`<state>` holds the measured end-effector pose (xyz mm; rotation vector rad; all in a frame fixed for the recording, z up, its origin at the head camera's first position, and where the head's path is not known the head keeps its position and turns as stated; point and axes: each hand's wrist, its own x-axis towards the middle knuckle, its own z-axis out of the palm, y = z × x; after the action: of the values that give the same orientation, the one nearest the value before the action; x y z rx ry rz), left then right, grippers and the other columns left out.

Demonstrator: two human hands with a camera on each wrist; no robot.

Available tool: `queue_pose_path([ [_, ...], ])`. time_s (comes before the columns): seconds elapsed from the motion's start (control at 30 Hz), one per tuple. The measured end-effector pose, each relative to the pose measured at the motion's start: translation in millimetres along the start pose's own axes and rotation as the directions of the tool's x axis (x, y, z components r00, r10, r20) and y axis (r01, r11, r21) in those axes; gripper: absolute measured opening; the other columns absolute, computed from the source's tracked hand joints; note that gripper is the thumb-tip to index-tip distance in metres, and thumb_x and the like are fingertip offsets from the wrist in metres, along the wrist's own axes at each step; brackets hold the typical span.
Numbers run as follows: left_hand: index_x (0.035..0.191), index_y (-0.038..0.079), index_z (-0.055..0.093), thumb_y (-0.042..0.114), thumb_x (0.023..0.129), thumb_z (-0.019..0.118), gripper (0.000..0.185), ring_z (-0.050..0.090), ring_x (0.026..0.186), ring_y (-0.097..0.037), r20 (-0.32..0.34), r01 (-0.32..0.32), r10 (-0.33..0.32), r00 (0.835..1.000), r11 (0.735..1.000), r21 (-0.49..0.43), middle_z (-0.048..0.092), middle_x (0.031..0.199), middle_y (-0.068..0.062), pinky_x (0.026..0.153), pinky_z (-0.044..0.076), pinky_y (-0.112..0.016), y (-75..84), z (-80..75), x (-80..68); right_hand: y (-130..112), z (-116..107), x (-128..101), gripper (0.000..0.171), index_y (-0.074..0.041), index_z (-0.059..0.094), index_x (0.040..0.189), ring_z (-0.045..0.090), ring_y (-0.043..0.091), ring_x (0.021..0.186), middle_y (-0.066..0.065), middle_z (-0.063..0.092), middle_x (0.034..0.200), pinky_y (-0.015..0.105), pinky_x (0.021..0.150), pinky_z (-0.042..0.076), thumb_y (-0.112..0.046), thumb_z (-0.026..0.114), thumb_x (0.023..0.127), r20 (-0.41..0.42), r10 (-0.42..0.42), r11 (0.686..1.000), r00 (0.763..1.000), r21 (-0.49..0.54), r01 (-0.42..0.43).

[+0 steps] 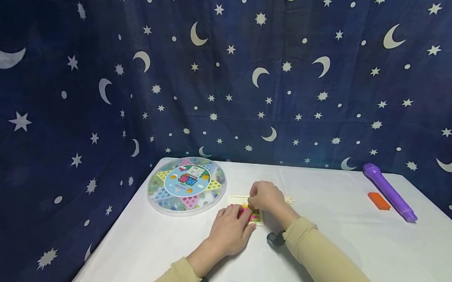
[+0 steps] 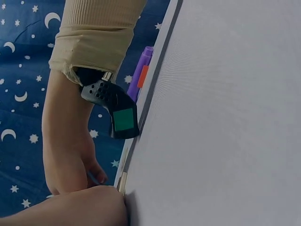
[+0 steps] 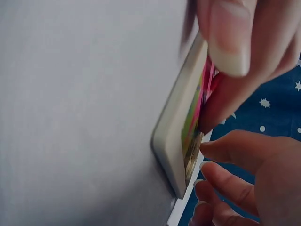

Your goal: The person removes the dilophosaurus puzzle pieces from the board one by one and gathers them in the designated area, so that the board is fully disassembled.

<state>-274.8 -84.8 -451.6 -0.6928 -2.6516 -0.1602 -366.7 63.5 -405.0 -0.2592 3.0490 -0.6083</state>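
Note:
A small cream puzzle board point(image 1: 259, 219) with bright pieces lies flat on the white table point(image 1: 338, 247), near its middle. My right hand point(image 1: 265, 196) is curled over the board's far side. In the right wrist view, the right hand point(image 3: 221, 80) pinches a pink piece point(image 3: 207, 87) between thumb and fingers, against the picture face of the board point(image 3: 176, 141). My left hand point(image 1: 230, 231) rests on the board's near left side, its loosely bent fingers point(image 3: 235, 183) beside the board's corner. Most of the board is hidden under the two hands.
A round clear game box point(image 1: 187, 184) with coloured marbles sits at the table's back left. A purple torch point(image 1: 389, 192) and an orange block point(image 1: 378, 201) lie at the back right. A dark star-and-moon curtain point(image 1: 229, 74) hangs behind and to the left.

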Motion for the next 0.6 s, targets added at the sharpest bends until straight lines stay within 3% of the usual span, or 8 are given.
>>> queue_pose_path([
  [0.37,0.134,0.019,0.049,0.047,0.095,0.039,0.049,0.044,0.110,-0.022,0.026,0.010,-0.010,1.000,1.000,-0.005,0.048,0.118,-0.007,0.095,0.033,-0.043,1.0,-1.3,-1.2,10,-5,-1,0.013,-0.025,0.074,0.083,0.056,0.017,0.079,-0.005,0.067,0.088,0.039,0.070,0.048,-0.032,0.068,0.074,0.009,-0.046,0.998,0.999,-0.044,0.046],
  [0.6,0.133,0.020,0.049,0.048,0.095,0.039,0.049,0.043,0.109,-0.021,0.034,0.010,-0.010,0.999,1.000,-0.002,0.048,0.118,-0.006,0.095,0.032,-0.043,1.7,-0.5,-0.8,10,-8,-5,0.021,-0.021,0.069,0.079,0.054,0.016,0.069,-0.007,0.062,0.074,0.036,0.063,0.047,-0.040,0.072,0.071,0.029,-0.050,0.997,0.998,-0.054,0.052],
])
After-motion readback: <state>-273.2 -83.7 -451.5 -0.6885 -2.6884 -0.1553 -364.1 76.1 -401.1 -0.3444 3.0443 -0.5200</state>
